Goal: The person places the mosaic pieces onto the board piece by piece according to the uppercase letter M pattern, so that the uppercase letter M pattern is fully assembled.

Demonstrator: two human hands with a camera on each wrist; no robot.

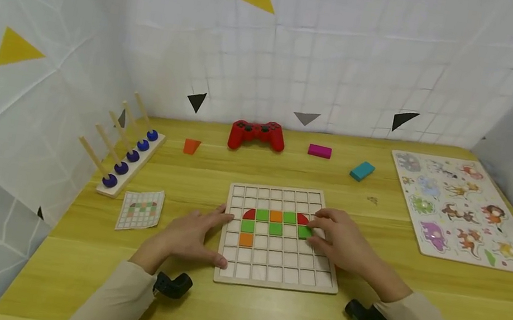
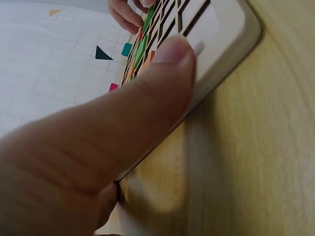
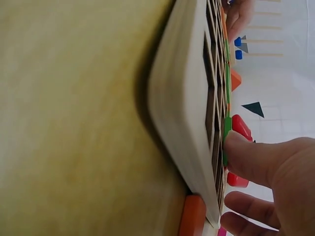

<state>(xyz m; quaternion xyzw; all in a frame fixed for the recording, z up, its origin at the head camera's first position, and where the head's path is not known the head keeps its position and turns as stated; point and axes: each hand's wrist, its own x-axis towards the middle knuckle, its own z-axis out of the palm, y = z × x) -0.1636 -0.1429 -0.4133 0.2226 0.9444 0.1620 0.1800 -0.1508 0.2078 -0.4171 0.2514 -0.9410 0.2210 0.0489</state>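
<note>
A wooden grid board (image 1: pixel 275 276) lies on the table in front of me, with red, green and orange tiles in its upper rows. My left hand (image 1: pixel 196 232) rests flat at the board's left edge, its thumb (image 2: pixel 167 64) pressing the frame (image 2: pixel 231 29). My right hand (image 1: pixel 321 228) reaches in from the right. Its thumb (image 3: pixel 241 147) and fingers pinch a green tile (image 1: pixel 304 232) at the right end of the pattern. That green tile (image 3: pixel 227 132) stands a little proud of the board (image 3: pixel 182 98).
At the back lie a red game controller (image 1: pixel 257 134), an orange block (image 1: pixel 191 146), a magenta block (image 1: pixel 319 151) and a teal block (image 1: pixel 362 171). A peg rack with blue beads (image 1: pixel 126 161) and a pattern card (image 1: pixel 141 210) sit left. An animal puzzle (image 1: pixel 467 212) lies right. An orange piece (image 3: pixel 193 216) touches the board's right edge.
</note>
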